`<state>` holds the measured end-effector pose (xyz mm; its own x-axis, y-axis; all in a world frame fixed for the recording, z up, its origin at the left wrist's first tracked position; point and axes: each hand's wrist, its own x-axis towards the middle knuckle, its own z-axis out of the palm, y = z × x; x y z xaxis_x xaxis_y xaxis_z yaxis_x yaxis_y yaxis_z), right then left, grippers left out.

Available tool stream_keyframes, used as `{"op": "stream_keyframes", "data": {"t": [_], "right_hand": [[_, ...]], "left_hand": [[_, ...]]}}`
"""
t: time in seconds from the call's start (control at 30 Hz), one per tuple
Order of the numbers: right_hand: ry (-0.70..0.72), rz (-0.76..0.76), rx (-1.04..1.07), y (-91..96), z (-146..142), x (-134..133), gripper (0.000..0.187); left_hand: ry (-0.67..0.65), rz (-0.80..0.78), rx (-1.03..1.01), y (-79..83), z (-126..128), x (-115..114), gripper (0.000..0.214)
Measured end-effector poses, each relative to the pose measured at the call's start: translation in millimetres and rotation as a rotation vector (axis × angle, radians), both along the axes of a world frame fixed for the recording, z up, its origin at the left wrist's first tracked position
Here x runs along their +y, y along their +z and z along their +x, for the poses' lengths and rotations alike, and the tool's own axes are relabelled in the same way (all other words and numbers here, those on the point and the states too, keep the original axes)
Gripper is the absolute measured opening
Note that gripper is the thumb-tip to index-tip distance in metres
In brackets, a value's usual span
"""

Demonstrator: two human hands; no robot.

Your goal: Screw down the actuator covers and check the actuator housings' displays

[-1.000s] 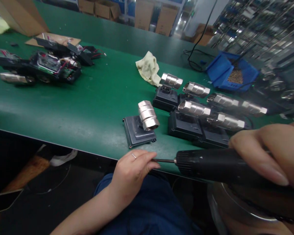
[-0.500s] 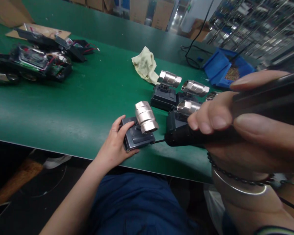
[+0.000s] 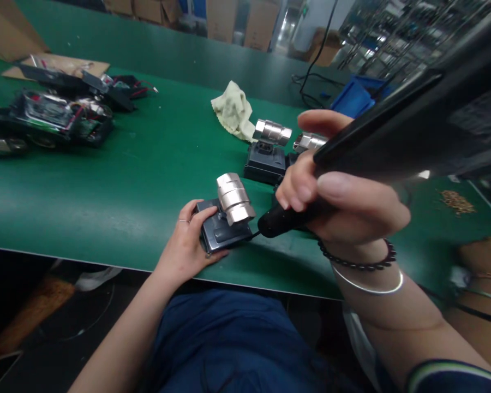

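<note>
Moved: since half a second ago my right hand (image 3: 339,202) has swung the driver (image 3: 393,131) lower and closer, so its bit now meets the box (image 3: 223,237); my left hand (image 3: 186,243) has kept its grip there.
Left hand: fingers curled over the box's left edge, thumb along its near side, pressing it to the bench (image 3: 126,180). I see a ring on one finger.
Right hand: closed tight round the black driver, thumb on top, fingers wrapped beneath. Bead and metal bracelets sit at the wrist.
Driver: tilted down to the left, large and blurred near the camera; the thin bit touches the box's right near corner.
Box: dark, flat, near the bench's front edge, between my hands, with a silver fitting (image 3: 233,199) standing on top.
Other boxes: more of the same (image 3: 265,158) just behind, partly hidden by my right hand.
Cloth: pale, crumpled (image 3: 231,109), behind those boxes.
Far left: opened units with wires (image 3: 53,114), well apart.
Far right: loose screws (image 3: 454,201) on the bench.
</note>
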<state>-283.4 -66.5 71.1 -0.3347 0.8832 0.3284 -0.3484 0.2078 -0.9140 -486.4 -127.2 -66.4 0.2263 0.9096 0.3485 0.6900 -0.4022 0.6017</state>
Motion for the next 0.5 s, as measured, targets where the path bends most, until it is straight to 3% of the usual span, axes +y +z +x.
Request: {"op": "stream_keyframes", "data": {"t": [0.07, 0.13, 0.23, 0.3, 0.37, 0.5], "right_hand": [[0.004, 0.002, 0.041, 6.2, 11.5, -2.7, 0.033], [-0.085, -0.017, 0.068, 17.5, 36.1, -6.7, 0.032], [-0.36, -0.062, 0.038, 32.4, 99.3, -13.0, 0.041], [-0.572, -0.176, -0.097, 34.0, 151.2, -16.2, 0.042], [-0.759, -0.265, -0.246, 25.9, 200.3, -17.4, 0.049], [-0.858, -0.269, -0.327, -17.3, 257.0, -7.7, 0.04]], "left_hand": [[-0.017, -0.007, -0.002, 0.7, -2.3, 2.3, 0.076], [-0.028, -0.041, -0.02, 2.2, -5.4, 4.3, 0.073], [0.031, -0.129, -0.12, 6.4, -9.2, 5.8, 0.066], [0.116, -0.248, -0.283, 10.1, -10.4, 6.3, 0.063], [0.18, -0.424, -0.534, 15.7, -9.7, 5.7, 0.061], [0.161, -0.667, -0.985, 34.9, -0.9, -3.6, 0.057]]}}
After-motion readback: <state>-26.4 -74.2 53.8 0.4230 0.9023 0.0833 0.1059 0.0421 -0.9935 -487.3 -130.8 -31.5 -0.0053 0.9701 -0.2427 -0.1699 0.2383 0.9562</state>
